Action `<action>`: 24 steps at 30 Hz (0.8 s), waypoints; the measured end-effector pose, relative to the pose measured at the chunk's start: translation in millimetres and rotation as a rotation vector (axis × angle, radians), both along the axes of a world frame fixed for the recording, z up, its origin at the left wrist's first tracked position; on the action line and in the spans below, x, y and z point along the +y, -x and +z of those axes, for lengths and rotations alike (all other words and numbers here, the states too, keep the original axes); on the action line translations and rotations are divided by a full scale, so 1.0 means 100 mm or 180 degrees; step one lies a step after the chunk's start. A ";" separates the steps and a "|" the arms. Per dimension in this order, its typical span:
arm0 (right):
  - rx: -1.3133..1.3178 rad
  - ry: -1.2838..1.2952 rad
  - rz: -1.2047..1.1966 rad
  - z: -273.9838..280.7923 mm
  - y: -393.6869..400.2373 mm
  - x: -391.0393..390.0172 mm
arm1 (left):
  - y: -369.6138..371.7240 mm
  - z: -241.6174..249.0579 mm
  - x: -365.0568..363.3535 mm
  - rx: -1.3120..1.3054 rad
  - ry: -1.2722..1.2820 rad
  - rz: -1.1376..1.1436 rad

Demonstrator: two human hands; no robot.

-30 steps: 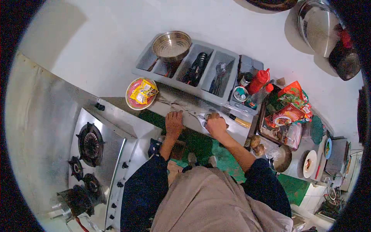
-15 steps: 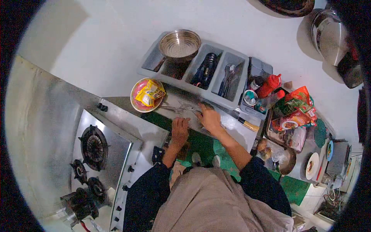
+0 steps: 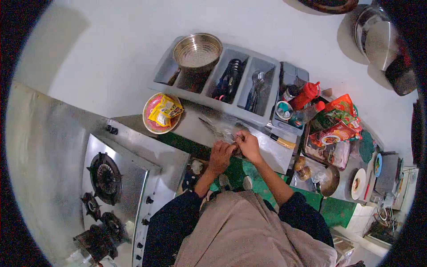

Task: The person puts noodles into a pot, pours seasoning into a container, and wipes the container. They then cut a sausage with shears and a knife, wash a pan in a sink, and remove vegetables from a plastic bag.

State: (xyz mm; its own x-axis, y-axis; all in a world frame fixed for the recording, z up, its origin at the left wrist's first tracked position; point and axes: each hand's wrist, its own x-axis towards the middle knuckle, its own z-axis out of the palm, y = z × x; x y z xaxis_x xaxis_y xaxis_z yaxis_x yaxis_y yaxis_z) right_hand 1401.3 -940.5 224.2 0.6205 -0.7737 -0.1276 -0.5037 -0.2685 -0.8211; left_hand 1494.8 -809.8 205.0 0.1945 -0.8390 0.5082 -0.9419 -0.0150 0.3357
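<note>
Both hands are now meeting at the front edge of the table, where a moment ago the right one was reaching farther back toward the cutlery tray and the left was lying flat and apart. The left hand [image 3: 221, 153] and right hand [image 3: 248, 144] are touching, fingers curled together around something small between them; what that thing is I cannot tell, since the fingers are covering it. It is sitting right at the front edge of the table, directly before the person. Just behind the hands a crumpled clear plastic wrapper [image 3: 219, 129] is lying on the steel surface. Toward the back left corner a pink plate [image 3: 153, 123] is carrying yellow packets [image 3: 164, 109], and along the back edge the grey cutlery tray [image 3: 262, 116] is holding a steel bowl [image 3: 197, 51] in its left compartment. A wooden-handled knife [image 3: 281, 141] is resting near the right edge, close to the right wrist.

Judging from the pinched posture, the work in hand looks like peeling or picking apart a small item. Doing it well is probably calling for keeping the piece over the table rather than past its edge, so scraps are landing on steel, and working with fingertips, well away from the knife
</note>
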 end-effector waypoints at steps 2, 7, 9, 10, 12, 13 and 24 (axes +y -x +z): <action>0.0043 0.0093 0.0010 0.00 0.14 -0.01 | 0.10 -0.07 -0.02 0.0004 0.0074 -0.0035; 0.0355 0.0358 -0.0087 -0.07 0.13 0.07 | 0.20 -0.27 0.06 0.0058 -0.0282 0.0091; 0.0418 0.0369 -0.0141 -0.06 0.08 0.08 | 0.15 -0.35 0.02 0.0011 -0.0273 0.0114; 0.0450 0.0335 -0.0163 -0.04 0.04 0.05 | 0.13 -0.32 0.00 0.0100 -0.0282 0.0075; 0.0516 0.0268 -0.0213 0.03 0.04 -0.01 | 0.07 -0.23 -0.06 0.0278 -0.0300 -0.0010; 0.0362 0.0243 -0.0225 0.07 0.08 -0.02 | 0.03 -0.24 -0.11 0.0249 -0.0265 0.0035; -0.0922 0.0838 -0.0356 0.43 0.86 0.08 | -0.13 -0.28 -0.57 0.0457 0.0011 0.0328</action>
State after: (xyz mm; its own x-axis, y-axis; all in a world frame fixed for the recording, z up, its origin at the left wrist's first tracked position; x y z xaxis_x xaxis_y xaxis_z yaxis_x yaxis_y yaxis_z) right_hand 1314.8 -932.4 266.9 0.5118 -0.8214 0.2515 -0.2997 -0.4451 -0.8438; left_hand 1507.7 -866.9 177.2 0.3503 -0.8091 0.4719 -0.8778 -0.1077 0.4668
